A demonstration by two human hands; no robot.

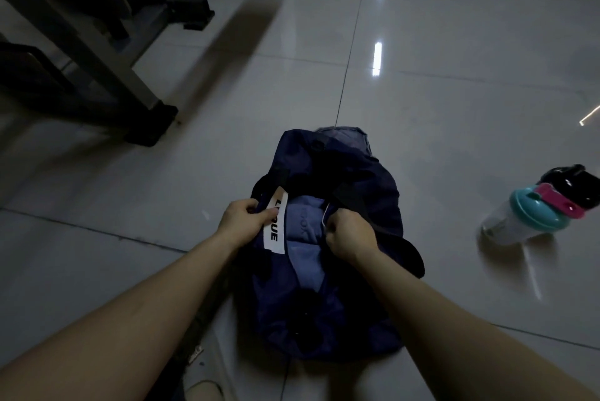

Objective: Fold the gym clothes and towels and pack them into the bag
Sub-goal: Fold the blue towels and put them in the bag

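A dark navy bag [331,313] lies on the tiled floor in front of me, its top open. Inside the opening lies folded light-blue cloth [305,238]. My left hand [242,220] pinches the bag's left edge next to a white label with black letters [276,225]. On the right edge of the opening, my right hand [349,233] is curled into a fist and grips the fabric near a black strap [402,248]. A bit of grey-blue fabric [344,137] shows at the bag's far end.
A shaker bottle [532,212] with a teal lid and pink cap lies on its side to the right, beside a black object [568,184]. A metal gym machine frame [97,53] with weight plates stands at the upper left. Glossy floor tiles surround the bag.
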